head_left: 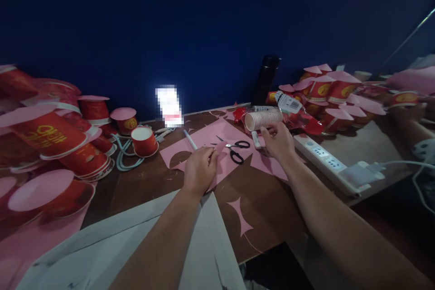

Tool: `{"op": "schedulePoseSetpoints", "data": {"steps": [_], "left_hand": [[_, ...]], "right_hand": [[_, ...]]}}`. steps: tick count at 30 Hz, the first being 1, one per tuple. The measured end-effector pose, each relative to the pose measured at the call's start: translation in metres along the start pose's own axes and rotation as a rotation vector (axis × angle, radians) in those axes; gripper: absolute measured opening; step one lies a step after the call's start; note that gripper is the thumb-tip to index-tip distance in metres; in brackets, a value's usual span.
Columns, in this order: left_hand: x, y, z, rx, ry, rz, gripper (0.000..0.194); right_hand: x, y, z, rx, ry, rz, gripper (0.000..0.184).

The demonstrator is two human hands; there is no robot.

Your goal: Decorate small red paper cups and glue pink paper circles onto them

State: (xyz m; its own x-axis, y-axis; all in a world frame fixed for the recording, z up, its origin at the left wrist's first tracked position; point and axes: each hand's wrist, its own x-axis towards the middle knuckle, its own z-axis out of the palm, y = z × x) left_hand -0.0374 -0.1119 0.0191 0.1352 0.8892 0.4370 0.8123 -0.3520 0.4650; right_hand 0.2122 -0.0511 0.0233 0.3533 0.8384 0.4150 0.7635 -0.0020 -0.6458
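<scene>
My left hand (200,170) is closed, pinching a small pink paper piece (220,147) over the table. Under it lies a pink paper sheet (217,132) with round cut-outs. Black-handled scissors (234,147) rest on that sheet, blades pointing left, between my hands. A light-blue pen (190,139) lies just beyond my left hand. My right hand (279,141) is beside a small white tube-like object (256,140), thumb and fingers bent and somewhat apart; contact with it is unclear. Behind that hand a stack of paper cups (263,118) lies on its side.
Red cups with pink paper discs (61,133) pile up at left; more (335,86) stand at right. A single red cup (145,141) stands near cables. A power strip (326,163) with a charger lies right. A black bottle (267,80) stands behind. Another person's arm (413,124) shows far right.
</scene>
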Motion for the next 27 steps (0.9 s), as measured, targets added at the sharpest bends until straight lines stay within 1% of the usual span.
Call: {"op": "schedulePoseSetpoints", "data": {"steps": [1,2,3,4,6,7,8,9,12,14,16,18,19,21,24,27], "left_hand": [[0.000,0.001,-0.001,0.003,0.038,0.040,0.030],[0.000,0.001,-0.001,0.011,0.067,0.086,0.030],[0.000,0.002,-0.002,0.024,0.083,0.133,0.029],[0.000,0.004,-0.003,0.043,0.089,0.175,0.029],[-0.001,0.006,-0.006,0.094,0.086,0.237,0.030],[-0.001,0.007,-0.006,0.125,0.082,0.256,0.031],[-0.002,0.008,-0.007,0.156,0.078,0.270,0.030],[-0.002,0.009,-0.007,0.183,0.075,0.283,0.030],[-0.004,0.012,-0.005,0.212,0.071,0.318,0.029],[-0.003,0.012,-0.003,0.168,0.099,0.298,0.030],[-0.002,0.012,-0.001,0.087,0.168,0.200,0.031],[-0.001,0.010,-0.001,-0.025,0.232,0.037,0.035],[-0.001,0.009,-0.001,-0.096,0.247,-0.051,0.037],[0.000,0.007,-0.002,-0.265,0.215,-0.217,0.039],[-0.001,0.007,-0.004,-0.532,0.083,-0.426,0.038],[-0.003,0.011,-0.004,-0.727,-0.042,-0.532,0.036]], "right_hand": [[-0.005,-0.007,0.000,0.084,0.023,-0.043,0.035],[-0.011,-0.014,0.000,0.173,0.004,-0.065,0.036],[-0.017,-0.022,0.000,0.268,-0.093,-0.059,0.040],[-0.024,-0.030,0.000,0.381,-0.259,-0.028,0.046],[-0.037,-0.043,0.001,0.583,-0.611,0.110,0.058],[-0.042,-0.048,0.002,0.657,-0.742,0.161,0.061],[-0.046,-0.052,0.003,0.720,-0.815,0.193,0.060],[-0.049,-0.054,0.004,0.766,-0.856,0.222,0.057],[-0.052,-0.055,0.005,0.857,-0.910,0.284,0.044],[-0.051,-0.054,0.005,0.905,-0.910,0.305,0.039],[-0.049,-0.053,0.004,0.933,-0.883,0.316,0.037],[-0.047,-0.053,0.002,0.954,-0.851,0.314,0.037],[-0.047,-0.053,0.001,0.965,-0.838,0.304,0.037],[-0.047,-0.053,0.000,0.981,-0.815,0.277,0.037],[-0.048,-0.052,0.000,0.954,-0.785,0.234,0.037],[-0.050,-0.052,0.001,0.916,-0.778,0.201,0.038]]}}
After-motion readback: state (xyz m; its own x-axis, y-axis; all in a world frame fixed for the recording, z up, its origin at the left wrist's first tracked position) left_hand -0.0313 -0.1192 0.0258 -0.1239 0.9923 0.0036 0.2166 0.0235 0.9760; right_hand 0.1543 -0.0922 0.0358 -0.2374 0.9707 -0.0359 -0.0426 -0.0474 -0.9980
